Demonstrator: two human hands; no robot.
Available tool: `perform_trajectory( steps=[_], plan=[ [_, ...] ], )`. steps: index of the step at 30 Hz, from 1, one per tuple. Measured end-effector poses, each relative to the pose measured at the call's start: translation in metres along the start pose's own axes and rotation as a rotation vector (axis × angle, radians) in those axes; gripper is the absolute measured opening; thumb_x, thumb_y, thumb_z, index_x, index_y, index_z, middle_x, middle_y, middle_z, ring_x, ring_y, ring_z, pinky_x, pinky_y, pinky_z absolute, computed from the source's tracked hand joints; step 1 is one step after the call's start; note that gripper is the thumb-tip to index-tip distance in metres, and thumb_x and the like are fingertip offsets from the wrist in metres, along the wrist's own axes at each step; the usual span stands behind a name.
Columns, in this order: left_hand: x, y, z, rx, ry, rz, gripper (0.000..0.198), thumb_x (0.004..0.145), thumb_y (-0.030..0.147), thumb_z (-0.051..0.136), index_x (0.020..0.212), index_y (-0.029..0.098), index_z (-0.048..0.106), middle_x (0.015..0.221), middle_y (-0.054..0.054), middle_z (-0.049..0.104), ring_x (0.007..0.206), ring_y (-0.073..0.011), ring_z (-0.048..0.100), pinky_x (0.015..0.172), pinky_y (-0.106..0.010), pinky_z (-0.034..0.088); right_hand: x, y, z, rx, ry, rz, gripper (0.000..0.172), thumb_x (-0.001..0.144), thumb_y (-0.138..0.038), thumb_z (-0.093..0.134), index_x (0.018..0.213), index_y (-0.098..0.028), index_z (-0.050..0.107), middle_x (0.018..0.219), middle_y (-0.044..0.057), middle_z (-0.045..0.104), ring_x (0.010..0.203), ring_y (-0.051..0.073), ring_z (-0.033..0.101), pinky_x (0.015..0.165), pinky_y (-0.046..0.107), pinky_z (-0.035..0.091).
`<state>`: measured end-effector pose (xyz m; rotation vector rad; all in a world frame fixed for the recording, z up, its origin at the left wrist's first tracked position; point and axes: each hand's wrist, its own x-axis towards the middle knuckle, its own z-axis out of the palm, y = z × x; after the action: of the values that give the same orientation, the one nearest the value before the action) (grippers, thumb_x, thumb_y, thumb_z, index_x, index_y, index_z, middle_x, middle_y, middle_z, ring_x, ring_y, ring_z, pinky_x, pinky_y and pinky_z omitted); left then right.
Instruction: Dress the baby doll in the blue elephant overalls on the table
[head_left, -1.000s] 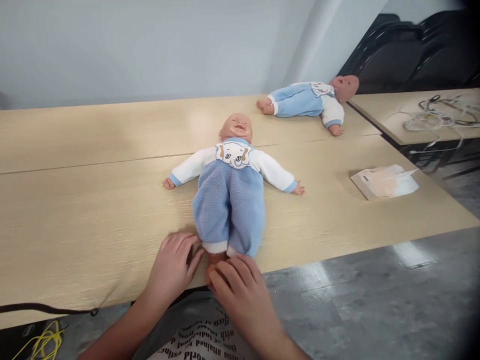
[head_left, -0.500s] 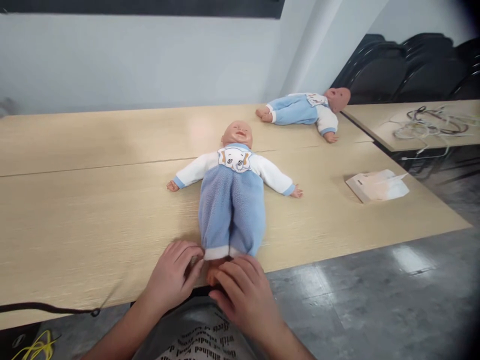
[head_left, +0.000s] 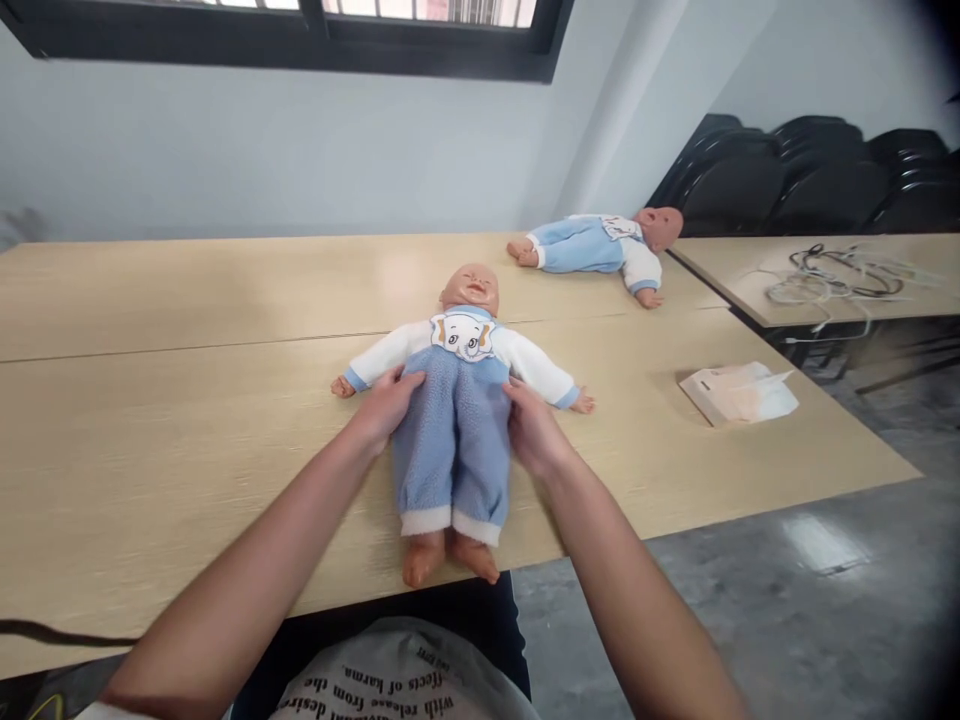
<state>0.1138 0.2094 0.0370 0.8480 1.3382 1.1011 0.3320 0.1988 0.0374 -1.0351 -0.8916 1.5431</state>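
A baby doll (head_left: 469, 290) lies on its back on the table, its head away from me and its arms spread. It wears a white-sleeved top with an elephant face on the chest and blue fleece trousers (head_left: 427, 450) with white cuffs. Both bare feet point toward me near the table's front edge. At the doll's waist, my left hand (head_left: 388, 405) grips the left side, thumb on the front of the fleece. My right hand (head_left: 531, 425) holds the opposite side the same way, its fingers partly hidden behind the doll.
A second doll (head_left: 585, 245) in similar clothes lies at the table's back right. A tissue pack (head_left: 739, 392) sits near the right end of the wooden table (head_left: 187, 440). Tangled cables (head_left: 840, 280) lie on another table, with black chairs (head_left: 802, 180) stacked behind.
Both hands have moved from the trouser cuffs up to the doll's waist. The cuffs and feet are now uncovered, and the view has tilted up slightly, showing more of the window.
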Motion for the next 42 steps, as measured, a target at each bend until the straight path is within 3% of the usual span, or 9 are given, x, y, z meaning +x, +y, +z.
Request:
perform_trajectory(
  steps=[7, 10, 15, 18, 23, 32, 36, 39, 42],
  plan=[
    [0.012, 0.003, 0.002, -0.004, -0.060, -0.022, 0.051, 0.094, 0.052, 0.062, 0.123, 0.011, 0.069, 0.122, -0.013, 0.076, 0.109, -0.0286, 0.070, 0.099, -0.041, 0.053, 0.007, 0.005, -0.003, 0.097, -0.032, 0.056, 0.044, 0.089, -0.042, 0.070, 0.129, -0.024, 0.067, 0.141, 0.005, 0.071, 0.137, 0.028, 0.062, 0.122, 0.050, 0.044],
    [0.013, -0.003, -0.008, 0.206, -0.051, 0.119, 0.047, 0.095, 0.054, 0.061, 0.122, 0.017, 0.071, 0.129, -0.011, 0.074, 0.119, -0.0292, 0.068, 0.108, -0.042, 0.050, 0.014, 0.012, -0.007, 0.038, -0.042, 0.007, 0.048, 0.092, -0.048, 0.065, 0.133, -0.023, 0.066, 0.145, 0.007, 0.068, 0.137, 0.029, 0.061, 0.121, 0.050, 0.043],
    [0.014, -0.004, -0.041, 0.766, 0.262, 0.650, 0.034, 0.100, 0.042, 0.053, 0.120, 0.020, 0.070, 0.119, -0.011, 0.075, 0.111, -0.0277, 0.068, 0.107, -0.046, 0.051, 0.017, 0.010, -0.024, -0.728, 0.274, -0.371, 0.038, 0.098, -0.045, 0.056, 0.124, -0.020, 0.068, 0.132, 0.013, 0.070, 0.127, 0.030, 0.060, 0.117, 0.052, 0.041],
    [0.027, -0.001, -0.061, 0.986, 0.361, 0.829, 0.043, 0.100, 0.043, 0.055, 0.135, 0.019, 0.061, 0.135, -0.013, 0.069, 0.127, -0.0311, 0.061, 0.115, -0.048, 0.045, 0.026, -0.003, -0.028, -1.210, 0.321, -0.622, 0.032, 0.100, -0.035, 0.050, 0.119, -0.018, 0.069, 0.120, 0.015, 0.070, 0.118, 0.031, 0.059, 0.111, 0.051, 0.043],
    [0.060, -0.005, -0.076, 1.223, 0.097, 0.823, 0.053, 0.102, 0.045, 0.054, 0.149, 0.022, 0.051, 0.148, -0.012, 0.063, 0.133, -0.0320, 0.061, 0.115, -0.047, 0.046, 0.065, -0.021, -0.029, -1.604, 0.261, -0.654, 0.046, 0.104, -0.036, 0.044, 0.139, -0.010, 0.060, 0.143, 0.022, 0.059, 0.133, 0.035, 0.051, 0.114, 0.049, 0.038],
    [0.085, 0.000, -0.117, 1.269, -0.080, 0.848, 0.052, 0.103, 0.051, 0.051, 0.148, 0.027, 0.056, 0.145, -0.010, 0.066, 0.131, -0.0312, 0.061, 0.112, -0.051, 0.047, 0.085, -0.038, -0.061, -1.810, 0.073, -0.416, 0.049, 0.109, -0.044, 0.033, 0.136, -0.017, 0.063, 0.118, 0.016, 0.075, 0.109, 0.033, 0.067, 0.092, 0.042, 0.046],
    [0.067, 0.007, -0.096, 1.184, 0.047, 1.100, 0.045, 0.105, 0.045, 0.050, 0.144, 0.025, 0.059, 0.146, -0.011, 0.066, 0.134, -0.0304, 0.058, 0.114, -0.051, 0.044, 0.078, -0.040, -0.057, -1.666, 0.109, -0.593, 0.048, 0.107, -0.042, 0.036, 0.135, -0.015, 0.064, 0.130, 0.017, 0.070, 0.122, 0.035, 0.061, 0.106, 0.049, 0.044],
    [0.060, 0.019, -0.062, 1.064, -0.002, 1.321, 0.040, 0.104, 0.040, 0.052, 0.140, 0.025, 0.060, 0.145, -0.010, 0.067, 0.135, -0.0273, 0.059, 0.116, -0.047, 0.043, 0.072, -0.034, -0.045, -1.480, 0.032, -0.775, 0.053, 0.108, -0.047, 0.038, 0.146, -0.016, 0.056, 0.149, 0.016, 0.060, 0.139, 0.031, 0.051, 0.118, 0.048, 0.038],
    [0.079, 0.037, -0.030, 1.035, -0.057, 1.214, 0.038, 0.106, 0.038, 0.046, 0.136, 0.023, 0.062, 0.138, -0.010, 0.070, 0.129, -0.0257, 0.063, 0.113, -0.045, 0.046, 0.072, -0.027, -0.039, -1.421, -0.099, -0.767, 0.054, 0.109, -0.049, 0.037, 0.152, -0.019, 0.051, 0.158, 0.014, 0.052, 0.146, 0.028, 0.047, 0.122, 0.047, 0.036]
  ],
)
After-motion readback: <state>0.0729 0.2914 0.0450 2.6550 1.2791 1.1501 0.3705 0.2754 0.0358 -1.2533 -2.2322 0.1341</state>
